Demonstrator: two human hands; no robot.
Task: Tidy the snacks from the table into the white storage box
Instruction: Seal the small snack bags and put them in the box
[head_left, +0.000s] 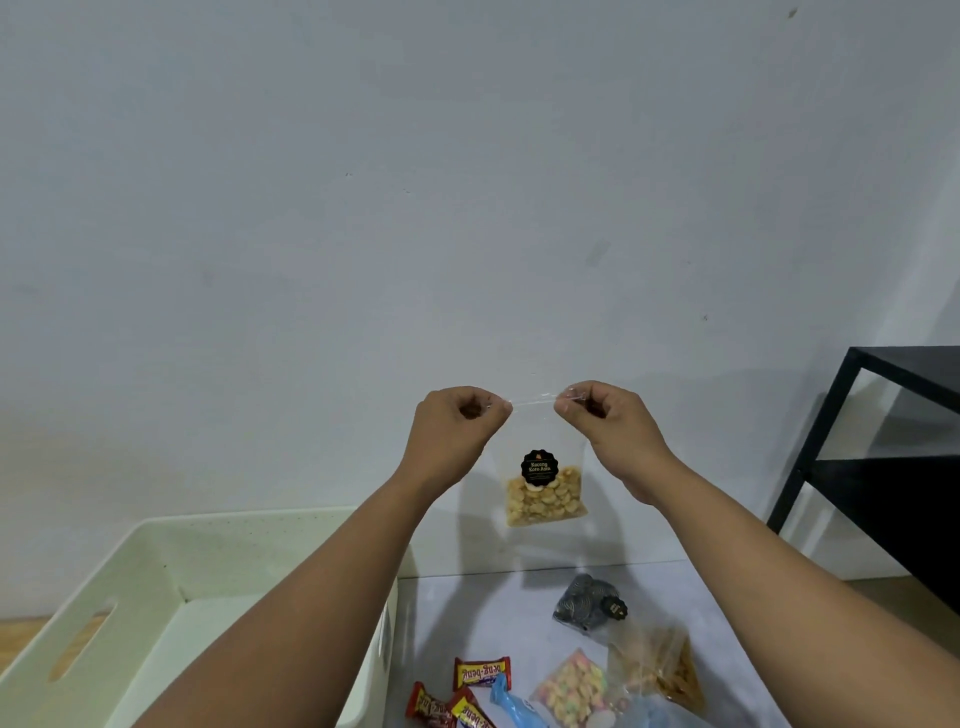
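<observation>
One clear bag of pale nuts (545, 496), with a single round black label on its front, hangs in the air before the wall. The left hand (457, 426) pinches its top left corner between curled fingers and thumb; the right hand (605, 421) pinches the top right corner the same way, so the bag's sealed top edge runs taut between the two hands and the nuts sag below them.

Below the left forearm sits one white storage box (156, 561), with a slot handle in its near wall. Below the right hand, on the grey table (467, 613), the other snacks lie loose: one dark patterned bag (584, 605), one clear bag of orange-brown sticks (660, 670), one clear bag of pastel puffs (571, 688), three red and yellow chocolate bars (480, 673), and one blue wrapper (511, 704) beside them. Something pale blue at the bottom edge I cannot make out.

Out past the right forearm stands one black metal shelf (883, 467).
</observation>
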